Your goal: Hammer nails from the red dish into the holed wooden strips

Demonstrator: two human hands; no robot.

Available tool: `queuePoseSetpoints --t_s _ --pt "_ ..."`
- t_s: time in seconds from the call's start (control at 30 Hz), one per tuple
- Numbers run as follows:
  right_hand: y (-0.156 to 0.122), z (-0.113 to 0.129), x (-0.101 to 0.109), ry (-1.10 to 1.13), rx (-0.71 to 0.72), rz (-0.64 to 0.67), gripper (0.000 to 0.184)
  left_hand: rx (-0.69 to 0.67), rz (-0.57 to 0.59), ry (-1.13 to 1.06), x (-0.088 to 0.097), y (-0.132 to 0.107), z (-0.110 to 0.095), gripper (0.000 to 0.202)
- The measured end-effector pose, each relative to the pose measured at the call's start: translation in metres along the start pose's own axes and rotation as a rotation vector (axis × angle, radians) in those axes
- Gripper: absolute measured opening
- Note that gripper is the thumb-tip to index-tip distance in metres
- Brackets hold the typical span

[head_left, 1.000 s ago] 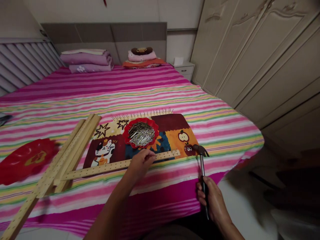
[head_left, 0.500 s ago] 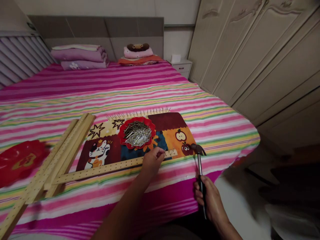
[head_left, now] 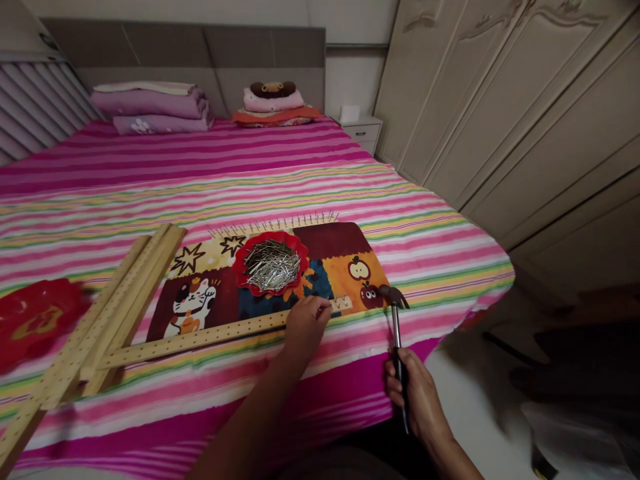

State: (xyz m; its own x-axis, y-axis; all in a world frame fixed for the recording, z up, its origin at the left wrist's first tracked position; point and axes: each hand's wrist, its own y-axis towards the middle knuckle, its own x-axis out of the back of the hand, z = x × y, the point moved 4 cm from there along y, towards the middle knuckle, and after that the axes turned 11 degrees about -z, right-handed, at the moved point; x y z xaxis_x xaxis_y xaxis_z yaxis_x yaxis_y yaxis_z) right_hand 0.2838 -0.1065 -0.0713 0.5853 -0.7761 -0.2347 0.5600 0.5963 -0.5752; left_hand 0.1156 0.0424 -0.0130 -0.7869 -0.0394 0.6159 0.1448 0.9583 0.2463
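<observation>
In the head view my right hand (head_left: 414, 383) is wrapped round the black handle of a claw hammer (head_left: 397, 327). The hammer's head is at the right edge of a patterned mat (head_left: 345, 240), by the printed apple. With fingers pinched, my left hand (head_left: 307, 323) rests at a wooden strip (head_left: 220, 331) drilled with a row of holes. Whatever the fingertips hold is hidden or too small to make out. Just right of them, a few nails (head_left: 342, 303) stand at the strip's end. A red scalloped bowl (head_left: 239, 270) full of loose nails sits on the mat.
Behind the bowl, a strip with many upright nails (head_left: 275, 223) lies along the mat's far edge. Several drilled wooden strips (head_left: 113, 300) are stacked at left, near a red dish (head_left: 37, 320). Everything lies on a striped bed (head_left: 440, 253); folded bedding (head_left: 150, 110) is farther back.
The view has shifted slightly, so the scene sits a little farther left and higher. Both hands keep nearly the same positions, and the hammer stays in the right one.
</observation>
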Motion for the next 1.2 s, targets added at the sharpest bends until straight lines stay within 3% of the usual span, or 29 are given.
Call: queuePoseSetpoints --t_s 0.27,0.43,0.5,0.6,0.7,0.8,0.93,1.0,1.1,1.2 --pt "-0.001 0.000 -0.002 -0.013 0.038 0.002 0.030 -0.064 -0.040 0.040 -0.001 -0.003 0.001 0.014" --pt "-0.013 0.004 -0.006 -0.113 0.139 -0.035 0.032 -0.098 -0.030 0.109 -0.002 -0.003 -0.003 0.014" --pt "-0.020 0.015 -0.007 -0.192 0.240 -0.066 0.032 -0.104 -0.028 0.138 -0.002 -0.003 -0.003 0.013" --pt "-0.027 0.042 -0.005 -0.354 0.551 -0.123 0.033 -0.109 -0.030 0.150 -0.002 -0.004 -0.003 0.012" --pt "-0.029 0.061 -0.006 -0.536 0.760 -0.066 0.034 -0.116 -0.028 0.140 -0.002 -0.004 -0.004 0.012" --pt "-0.024 0.056 -0.006 -0.539 0.649 0.006 0.034 -0.108 -0.035 0.147 -0.001 -0.004 -0.005 0.012" --pt "-0.012 0.023 0.003 -0.190 0.269 -0.080 0.031 -0.082 -0.055 0.130 -0.003 -0.006 -0.004 0.010" --pt "-0.005 0.009 0.006 -0.059 0.155 -0.093 0.031 -0.073 -0.059 0.105 -0.003 -0.007 -0.002 0.010" --pt "0.003 0.001 0.009 -0.001 0.100 -0.090 0.033 -0.069 -0.075 0.065 0.005 -0.005 0.005 0.014" --pt "0.004 0.002 0.008 -0.016 0.106 -0.083 0.033 -0.044 -0.201 0.159 0.034 0.009 0.015 0.016"
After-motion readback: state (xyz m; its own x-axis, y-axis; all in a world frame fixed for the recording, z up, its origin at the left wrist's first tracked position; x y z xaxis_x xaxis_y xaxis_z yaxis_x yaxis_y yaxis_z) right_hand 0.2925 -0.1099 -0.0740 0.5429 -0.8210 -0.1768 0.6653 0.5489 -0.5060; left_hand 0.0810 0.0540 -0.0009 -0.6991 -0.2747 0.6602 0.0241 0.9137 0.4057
